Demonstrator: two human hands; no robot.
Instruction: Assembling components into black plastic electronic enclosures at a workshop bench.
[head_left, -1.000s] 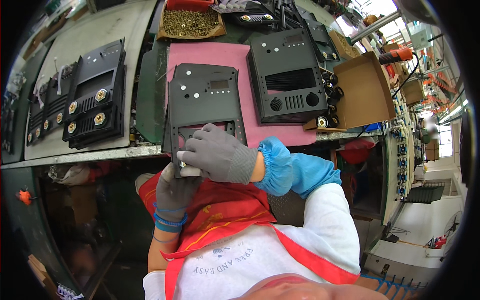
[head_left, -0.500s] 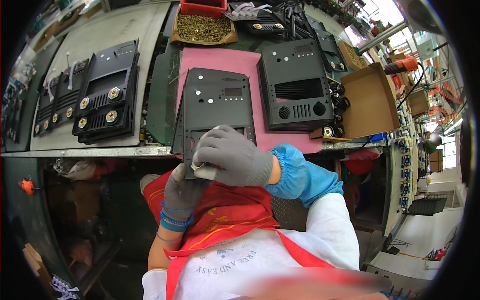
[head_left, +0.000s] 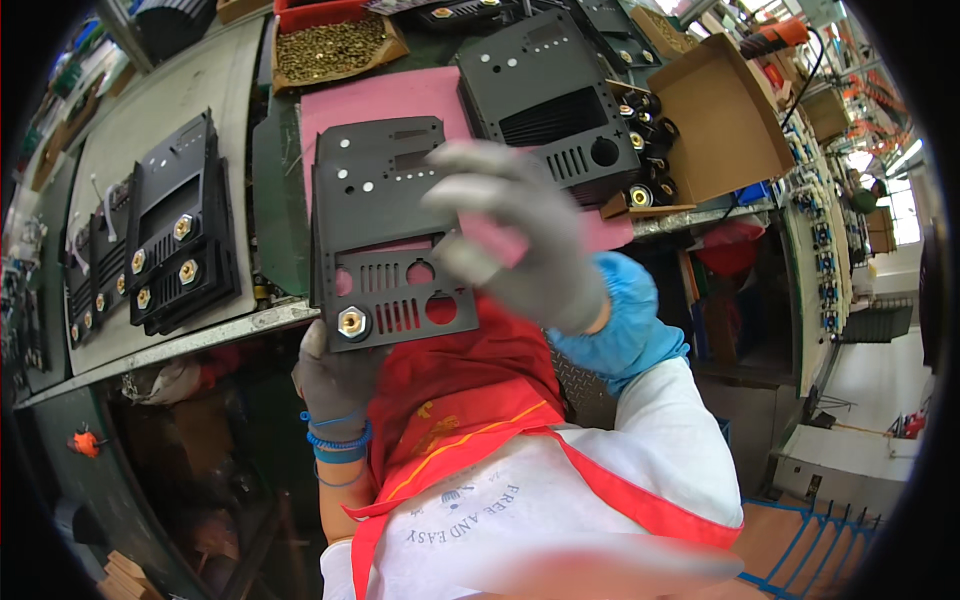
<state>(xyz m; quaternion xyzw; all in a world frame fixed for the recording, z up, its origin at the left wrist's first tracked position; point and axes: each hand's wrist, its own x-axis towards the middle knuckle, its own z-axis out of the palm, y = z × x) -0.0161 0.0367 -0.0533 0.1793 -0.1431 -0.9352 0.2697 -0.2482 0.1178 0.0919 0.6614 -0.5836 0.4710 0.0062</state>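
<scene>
A black metal panel lies on the bench with its near end jutting over the front edge. It has slots, round holes and a rectangular cut-out. One brass hex fitting sits in the hole at its near left corner. My left hand, in a grey glove, grips that corner; its thumb is at the edge and its fingers are hidden underneath. My right hand, also gloved and blurred by motion, hovers over the panel's right side, fingers apart, with nothing visible in them.
A stack of similar panels stands at right on a pink sheet. Beside it, a cardboard box holds black fittings with brass centres. Brass nuts fill a box behind. Panels with fittings lie at left.
My right hand has lifted off the panel's near left corner and moved right and up, uncovering the brass fitting. My left hand stays at that corner. The whole view has tilted.
</scene>
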